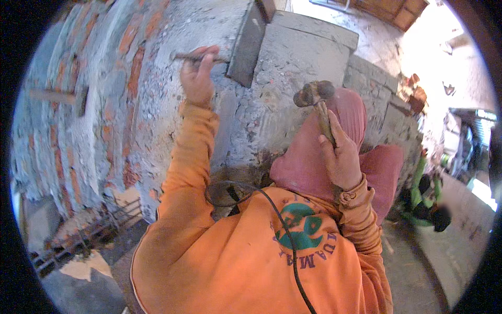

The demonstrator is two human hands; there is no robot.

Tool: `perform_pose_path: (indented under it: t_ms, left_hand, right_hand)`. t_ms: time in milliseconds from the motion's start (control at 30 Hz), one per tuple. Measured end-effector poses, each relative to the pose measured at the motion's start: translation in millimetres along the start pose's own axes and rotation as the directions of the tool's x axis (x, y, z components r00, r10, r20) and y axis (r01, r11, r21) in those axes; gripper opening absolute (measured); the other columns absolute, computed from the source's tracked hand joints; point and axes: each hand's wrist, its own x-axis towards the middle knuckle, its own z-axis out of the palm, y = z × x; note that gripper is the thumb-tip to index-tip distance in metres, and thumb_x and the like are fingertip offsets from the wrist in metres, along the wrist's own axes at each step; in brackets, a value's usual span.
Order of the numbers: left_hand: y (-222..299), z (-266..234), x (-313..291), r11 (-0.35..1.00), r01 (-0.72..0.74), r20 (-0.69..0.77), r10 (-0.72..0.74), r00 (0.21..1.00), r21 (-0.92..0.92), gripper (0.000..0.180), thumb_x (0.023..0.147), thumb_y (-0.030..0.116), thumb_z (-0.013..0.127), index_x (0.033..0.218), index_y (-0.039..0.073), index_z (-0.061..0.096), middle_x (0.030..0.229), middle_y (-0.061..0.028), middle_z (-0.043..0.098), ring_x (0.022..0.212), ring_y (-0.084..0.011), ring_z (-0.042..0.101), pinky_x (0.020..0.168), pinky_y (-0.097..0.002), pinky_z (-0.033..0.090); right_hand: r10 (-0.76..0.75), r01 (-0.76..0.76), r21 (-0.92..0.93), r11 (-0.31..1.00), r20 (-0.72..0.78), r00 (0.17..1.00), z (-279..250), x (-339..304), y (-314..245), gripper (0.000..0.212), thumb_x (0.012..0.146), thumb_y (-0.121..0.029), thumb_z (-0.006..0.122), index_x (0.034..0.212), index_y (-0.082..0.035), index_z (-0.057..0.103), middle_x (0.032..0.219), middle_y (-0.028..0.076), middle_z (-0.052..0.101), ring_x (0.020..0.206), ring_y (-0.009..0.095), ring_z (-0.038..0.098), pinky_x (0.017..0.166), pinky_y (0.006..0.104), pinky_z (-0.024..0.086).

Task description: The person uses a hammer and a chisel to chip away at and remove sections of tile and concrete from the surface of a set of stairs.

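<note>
My left hand (197, 85) is closed around a chisel (181, 56), a thin metal rod lying sideways over the rough grey mortar surface (217, 29). The chisel's right end reaches the edge of a dark flat board (247, 49) set in the mortar; whether it touches is hard to tell. In my right hand (345, 157) is a short-handled hammer (314, 94), gripped by its wooden handle. Its dark, double-faced head is raised above my knee, to the right of the board and apart from the chisel.
Exposed brickwork (133, 78) with crumbling mortar fills the left side. A wooden piece (57, 96) juts from it. Steel bars (89, 238) lie at lower left. A black cable (285, 225) hangs across my orange shirt. A person in green (426, 196) is at the far right.
</note>
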Motion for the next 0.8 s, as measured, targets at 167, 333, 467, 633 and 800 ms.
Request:
perform_pose_path:
  t_ms: [167,333,467,633,800]
  left_hand:
    - [-11,1,4,1.0,-0.019,0.031,0.02,0.999,-0.013,0.024,0.09,0.015,0.058,0.108,-0.001,0.056,0.1,-0.0105,0.066,0.094,-0.018,0.061,0.081,-0.0307,0.048]
    - [-15,-4,5,0.988,-0.073,0.058,0.066,0.996,0.136,0.019,0.089,0.018,0.059,0.099,0.003,0.064,0.095,-0.0054,0.067,0.088,-0.0126,0.06,0.078,-0.028,0.048]
    - [-6,-6,3,0.973,-0.068,0.009,0.068,0.998,0.22,0.022,0.087,0.023,0.061,0.095,0.004,0.066,0.083,-0.0054,0.067,0.079,-0.012,0.061,0.074,-0.028,0.048]
    - [-5,-8,5,0.974,-0.009,-0.023,0.014,1.0,0.228,0.03,0.082,0.032,0.063,0.097,0.006,0.066,0.074,-0.0147,0.065,0.067,-0.0216,0.063,0.064,-0.0329,0.048]
    - [-3,-10,6,0.974,-0.067,-0.028,0.075,0.997,0.217,0.029,0.082,0.032,0.062,0.097,0.007,0.066,0.07,-0.0159,0.063,0.062,-0.0226,0.06,0.061,-0.0343,0.047]
  right_hand:
    - [-0.175,0.202,-0.229,0.952,0.132,0.976,-5,53,-76,0.05,0.089,-0.011,0.052,0.136,-0.001,0.037,0.11,0.023,0.058,0.099,0.035,0.058,0.086,0.0363,0.045]
    - [-0.361,0.394,-0.312,0.864,0.16,0.919,16,110,-145,0.046,0.091,-0.009,0.051,0.135,-0.002,0.04,0.097,0.01,0.058,0.078,0.017,0.053,0.07,0.0264,0.043]
    - [-0.47,0.495,-0.18,0.85,0.166,0.867,41,131,-194,0.043,0.09,-0.008,0.053,0.131,0.001,0.044,0.105,0.016,0.058,0.092,0.024,0.054,0.079,0.0293,0.042]
    - [-0.509,0.638,-0.323,0.699,0.402,0.761,55,150,-208,0.045,0.091,-0.007,0.052,0.135,-0.002,0.042,0.099,0.005,0.059,0.068,0.006,0.047,0.058,0.02,0.04]
    - [-0.49,0.642,-0.418,0.643,0.419,0.764,45,145,-230,0.043,0.091,-0.005,0.051,0.133,0.0,0.043,0.109,0.012,0.059,0.081,0.014,0.053,0.073,0.0263,0.044]
